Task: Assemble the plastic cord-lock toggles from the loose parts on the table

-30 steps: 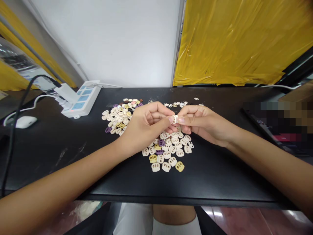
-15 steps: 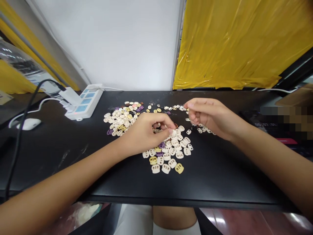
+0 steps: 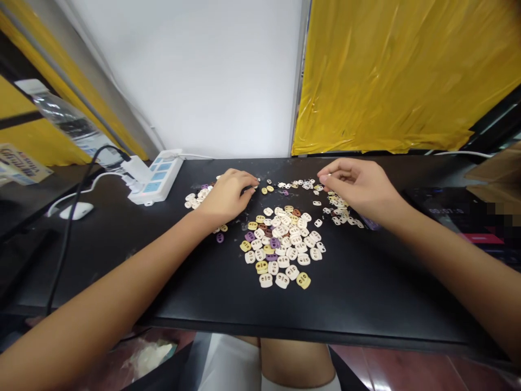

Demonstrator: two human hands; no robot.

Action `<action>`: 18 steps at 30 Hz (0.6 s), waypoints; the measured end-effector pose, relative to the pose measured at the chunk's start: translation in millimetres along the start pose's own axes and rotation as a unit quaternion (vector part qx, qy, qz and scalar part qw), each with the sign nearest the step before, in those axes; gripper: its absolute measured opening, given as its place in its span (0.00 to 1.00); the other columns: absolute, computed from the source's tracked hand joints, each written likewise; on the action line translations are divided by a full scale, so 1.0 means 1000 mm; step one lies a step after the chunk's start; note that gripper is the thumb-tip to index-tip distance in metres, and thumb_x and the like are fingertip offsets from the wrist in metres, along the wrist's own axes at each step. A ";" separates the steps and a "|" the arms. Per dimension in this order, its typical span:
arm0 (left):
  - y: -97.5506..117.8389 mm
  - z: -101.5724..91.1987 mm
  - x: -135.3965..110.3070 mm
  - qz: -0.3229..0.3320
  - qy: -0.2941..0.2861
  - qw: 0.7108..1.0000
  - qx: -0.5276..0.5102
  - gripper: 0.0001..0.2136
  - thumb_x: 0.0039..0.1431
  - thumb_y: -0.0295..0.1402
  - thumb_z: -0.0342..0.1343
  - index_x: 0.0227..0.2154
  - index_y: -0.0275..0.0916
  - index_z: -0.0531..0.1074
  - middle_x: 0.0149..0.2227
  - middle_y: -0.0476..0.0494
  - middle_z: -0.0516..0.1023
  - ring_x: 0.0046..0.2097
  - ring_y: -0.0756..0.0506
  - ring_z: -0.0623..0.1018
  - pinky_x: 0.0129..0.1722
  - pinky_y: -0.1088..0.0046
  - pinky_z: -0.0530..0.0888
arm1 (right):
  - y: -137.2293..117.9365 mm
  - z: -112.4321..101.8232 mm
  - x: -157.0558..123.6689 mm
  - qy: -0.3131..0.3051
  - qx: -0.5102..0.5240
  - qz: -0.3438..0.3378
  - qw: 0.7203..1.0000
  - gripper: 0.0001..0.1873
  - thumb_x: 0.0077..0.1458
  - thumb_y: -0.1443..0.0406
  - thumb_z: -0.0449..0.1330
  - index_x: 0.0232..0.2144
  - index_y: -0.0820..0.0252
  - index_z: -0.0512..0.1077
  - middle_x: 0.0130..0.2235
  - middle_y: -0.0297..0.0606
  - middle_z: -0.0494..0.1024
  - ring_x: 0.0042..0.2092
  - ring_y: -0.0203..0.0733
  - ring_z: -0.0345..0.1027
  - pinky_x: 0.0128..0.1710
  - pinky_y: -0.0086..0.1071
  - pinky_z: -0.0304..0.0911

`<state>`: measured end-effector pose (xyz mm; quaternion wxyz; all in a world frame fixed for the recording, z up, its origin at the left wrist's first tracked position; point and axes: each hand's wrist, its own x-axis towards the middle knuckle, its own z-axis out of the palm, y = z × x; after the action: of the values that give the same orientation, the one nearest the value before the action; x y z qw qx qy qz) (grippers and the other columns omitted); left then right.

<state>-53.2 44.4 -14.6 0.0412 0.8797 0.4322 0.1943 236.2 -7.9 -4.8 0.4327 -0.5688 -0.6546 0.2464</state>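
Observation:
Flat two-hole cord locks, mostly cream with some yellow, purple and brown, form a central pile (image 3: 291, 244). Over the left pile of cord locks (image 3: 198, 198), my left hand (image 3: 228, 195) hides much of it. Its thumb and fingertips are pinched close to the small pieces at the back; whatever they hold is too small to make out. My right hand (image 3: 362, 182) hovers above the right group of smaller cord locks (image 3: 345, 217). Its thumb and index finger pinch what looks like a small white piece, mostly covered by the fingers.
A white power strip (image 3: 157, 179) with plugged-in cables lies at the left, beside a white mouse-like object (image 3: 76, 210). Behind them leans a clear bottle (image 3: 73, 122). A dark device with a display (image 3: 443, 212) sits at the right. A row of small pieces (image 3: 297, 184) runs along the back.
My left hand has left the central pile and moved back and left, over the left pile. My right hand stays near the right group, its fingertips now pinched. The view has shifted slightly.

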 end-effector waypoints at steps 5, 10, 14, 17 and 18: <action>0.002 0.001 0.001 -0.021 0.015 1.000 -0.001 0.09 0.62 0.30 0.54 0.39 0.39 0.79 0.41 0.37 0.83 0.48 0.34 0.76 0.50 0.54 0.71 | 0.011 -0.008 0.009 0.029 -0.031 0.004 0.999 0.08 0.53 0.60 0.64 0.33 0.58 0.76 0.30 0.42 0.79 0.32 0.45 0.69 0.34 0.41 0.64; 0.005 0.002 0.000 -0.045 0.003 0.999 0.001 0.12 0.63 0.25 0.50 0.42 0.36 0.77 0.42 0.35 0.81 0.49 0.34 0.75 0.50 0.55 0.71 | 0.023 -0.019 0.017 0.037 -0.089 0.005 0.995 0.08 0.53 0.62 0.63 0.34 0.59 0.78 0.31 0.43 0.80 0.32 0.47 0.70 0.37 0.44 0.66; 0.005 0.002 0.000 -0.044 0.018 0.999 0.000 0.14 0.64 0.24 0.47 0.46 0.35 0.76 0.46 0.33 0.77 0.48 0.36 0.77 0.51 0.55 0.72 | 0.033 -0.022 0.021 -0.042 -0.195 -0.017 0.980 0.09 0.52 0.64 0.64 0.36 0.56 0.83 0.35 0.42 0.84 0.36 0.50 0.74 0.39 0.42 0.67; 0.004 0.001 0.000 -0.046 0.028 0.998 -0.019 0.15 0.62 0.22 0.46 0.46 0.35 0.76 0.44 0.34 0.77 0.44 0.38 0.78 0.48 0.57 0.73 | 0.037 -0.020 0.022 -0.060 -0.253 -0.055 0.964 0.09 0.52 0.64 0.64 0.35 0.54 0.84 0.37 0.40 0.85 0.39 0.51 0.76 0.42 0.42 0.67; 0.004 0.001 0.001 -0.044 0.030 0.998 -0.023 0.16 0.62 0.22 0.46 0.45 0.35 0.76 0.43 0.34 0.77 0.43 0.39 0.78 0.47 0.58 0.73 | 0.037 -0.019 0.022 -0.061 -0.257 -0.060 0.963 0.09 0.52 0.64 0.64 0.35 0.54 0.84 0.37 0.40 0.85 0.40 0.51 0.76 0.42 0.42 0.67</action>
<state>-49.5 42.7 -14.5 0.0566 0.8523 0.4672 0.2283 272.3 19.0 -19.6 0.2446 -0.6047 -0.7540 0.0778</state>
